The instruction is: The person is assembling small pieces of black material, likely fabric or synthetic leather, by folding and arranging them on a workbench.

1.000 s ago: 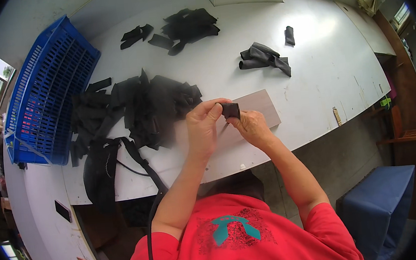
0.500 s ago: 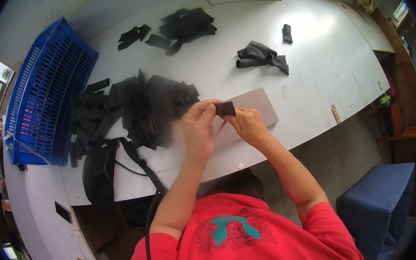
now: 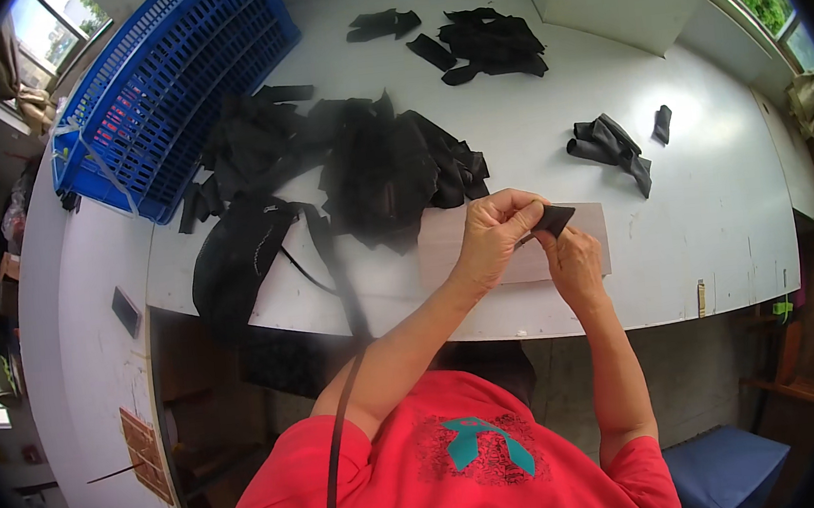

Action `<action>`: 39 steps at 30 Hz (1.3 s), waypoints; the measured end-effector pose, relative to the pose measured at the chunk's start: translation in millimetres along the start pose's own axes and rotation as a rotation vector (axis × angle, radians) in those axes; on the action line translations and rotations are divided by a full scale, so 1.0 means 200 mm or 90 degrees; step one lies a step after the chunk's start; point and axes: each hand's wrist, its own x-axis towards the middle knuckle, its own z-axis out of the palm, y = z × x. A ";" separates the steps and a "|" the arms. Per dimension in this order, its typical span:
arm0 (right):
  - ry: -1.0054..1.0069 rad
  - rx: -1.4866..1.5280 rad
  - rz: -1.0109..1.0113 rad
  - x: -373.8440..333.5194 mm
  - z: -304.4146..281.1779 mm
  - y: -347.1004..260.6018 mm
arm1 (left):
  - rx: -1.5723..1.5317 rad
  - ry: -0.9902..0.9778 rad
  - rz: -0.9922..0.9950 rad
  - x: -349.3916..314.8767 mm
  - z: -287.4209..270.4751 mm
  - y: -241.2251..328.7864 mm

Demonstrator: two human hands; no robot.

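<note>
My left hand and my right hand meet above a pale flat board on the white table. Between them is a small dark strip of cloth-like material. Both hands pinch it with thumb and fingers, the left at its left side and the right from below. Fingers cover part of the strip. A large heap of black cloth-like pieces lies to the left of the hands. To their right rest several rolled black pieces and one single piece.
A blue plastic basket stands tilted at the far left. More black pieces lie at the back of the white table. A black bag hangs over the front edge; a dark cord runs past my left arm. A phone lies at left.
The view has shifted, so the table's contents appear further right. The hands remain together on the dark strip, which now shows as a pointed, slanted shape.
</note>
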 end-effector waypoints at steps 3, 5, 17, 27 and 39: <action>-0.004 0.096 -0.026 0.06 -0.11 -0.03 | 0.234 0.038 0.150 0.04 -0.08 0.02; 0.018 0.314 0.031 0.12 -0.25 -0.03 | 0.429 0.234 0.269 0.11 -0.21 0.06; 0.319 0.507 0.429 -0.16 -0.20 0.13 | 1.073 0.710 -0.044 0.23 -0.90 0.29; -0.070 1.077 0.436 -0.09 0.08 -0.38 | 1.035 -0.043 0.620 -0.27 -0.26 0.14; 0.039 1.266 0.537 -0.19 0.04 -0.25 | 0.005 0.107 -0.205 -0.37 -0.17 0.21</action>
